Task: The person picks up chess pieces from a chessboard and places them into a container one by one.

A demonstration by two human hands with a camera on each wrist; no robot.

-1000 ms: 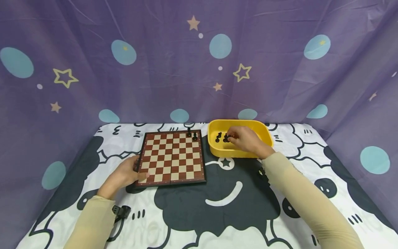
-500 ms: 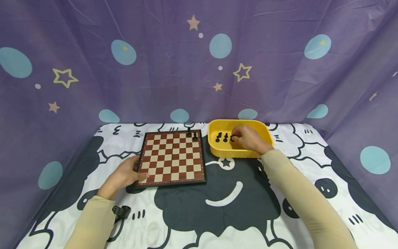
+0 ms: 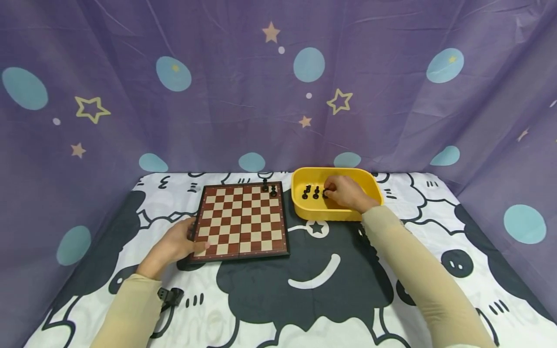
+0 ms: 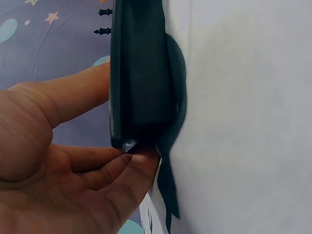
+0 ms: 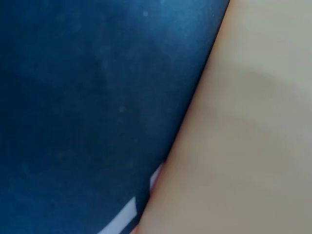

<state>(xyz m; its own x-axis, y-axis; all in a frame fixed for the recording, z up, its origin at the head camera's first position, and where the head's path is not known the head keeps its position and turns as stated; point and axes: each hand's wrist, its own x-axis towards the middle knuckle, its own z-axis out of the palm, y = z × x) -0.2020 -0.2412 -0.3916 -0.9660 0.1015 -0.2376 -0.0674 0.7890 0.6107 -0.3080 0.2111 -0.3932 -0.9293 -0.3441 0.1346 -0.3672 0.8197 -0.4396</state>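
A brown-and-cream chessboard (image 3: 235,222) lies on the cloth. My left hand (image 3: 174,242) grips its near left corner, thumb on the top face and fingers at the edge; in the left wrist view the board's dark side (image 4: 141,68) sits between thumb and fingers. Two black chess pieces stand at the far right corner, one chess piece (image 3: 273,192) slightly nearer than the other (image 3: 265,185). Inside the yellow basin (image 3: 330,215) my right hand (image 3: 348,193) pinches a black chess piece (image 3: 325,194), mostly hidden by the fingers. The right wrist view shows only sleeve and dark cloth.
Several other black chess pieces (image 3: 315,193) are in the left part of the basin, beside the right hand. A patterned cloth (image 3: 304,299) covers the table. Behind it hangs a purple curtain (image 3: 217,96) with stars and dots.
The right hand has shifted slightly right inside the basin, uncovering a black piece to its left, and now has its fingertips at another piece. The left hand and the board stay put.
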